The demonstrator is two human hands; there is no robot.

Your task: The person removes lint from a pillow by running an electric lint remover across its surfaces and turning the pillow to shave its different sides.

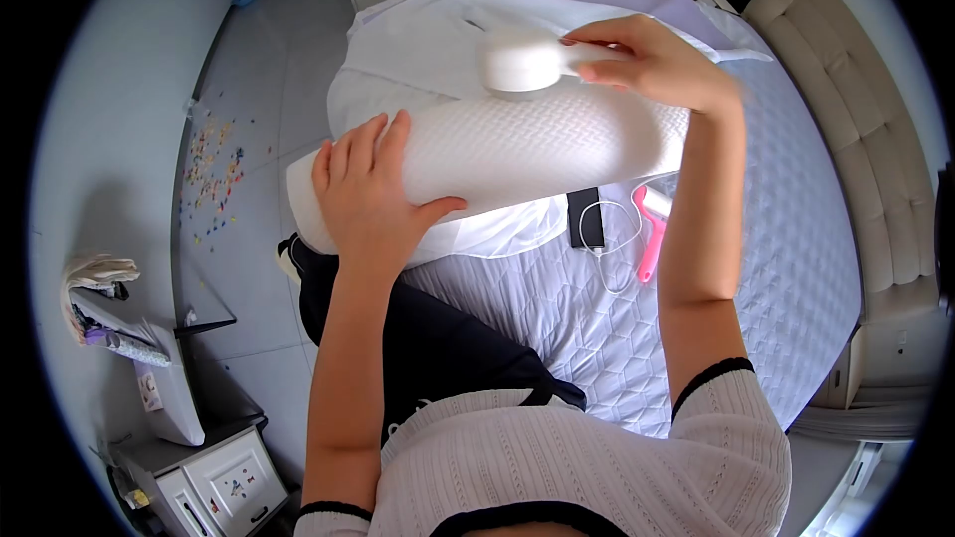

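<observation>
A white pillow [497, 149] with a woven-textured cover lies across my lap and the bed. My left hand [370, 184] rests on its left part, fingers spread and thumb apart, pressing against the cover. In my right hand [647, 62], closed around the handle, is a white handheld device with a round head [521, 62]. That head is blurred by motion and is over the pillow's upper edge; whether it touches the cover I cannot tell. Behind the pillow spreads a white cloth [408, 50].
On the quilted bed [786, 209] lie a pink-handled lint roller [652, 234] and a black flat box [586, 218] with a white cable [619, 283]. Small colourful pieces [214, 164] are scattered on the floor at left. A white cabinet [234, 482] stands lower left.
</observation>
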